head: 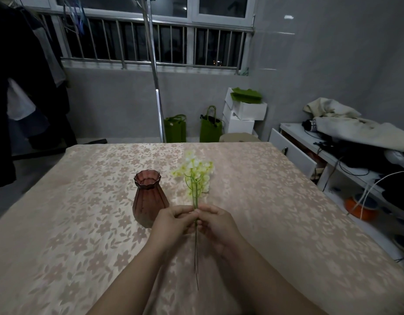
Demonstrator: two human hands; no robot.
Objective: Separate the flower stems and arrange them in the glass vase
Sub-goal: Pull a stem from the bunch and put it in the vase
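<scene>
Fingertips of both hands meet on one small bunch of flower stems (196,201), pinched together around it from either side. The left hand (173,220) grips with thumb and forefinger curled in, and the right hand (215,221) closes its fingers (207,210) on the same spot, so the two hands touch or nearly touch there. Above the fingers the stems rise to a cluster of pale yellow-green and white blossoms; below them thin dark wires hang down between the forearms. How many separate stems are in the bunch is hard to count in this dim view, though at least two wires show below the grip.

Left of the fingers, just beside the left hand and partly hidden behind it, stands one glass vase (148,196), reddish-brown, ribbed, upright, with nothing in it. It rests on a table (60,223) covered with a beige cloth bearing a flower pattern.

Far beyond the fingers, against the grey wall, stand two green bags (174,128), and to their right a stack of white boxes (244,114) with green sheets on top. To the right of the fingers, well apart, a white shelf unit (296,148) carries crumpled cloth and cables. No writing or label can be read anywhere.
</scene>
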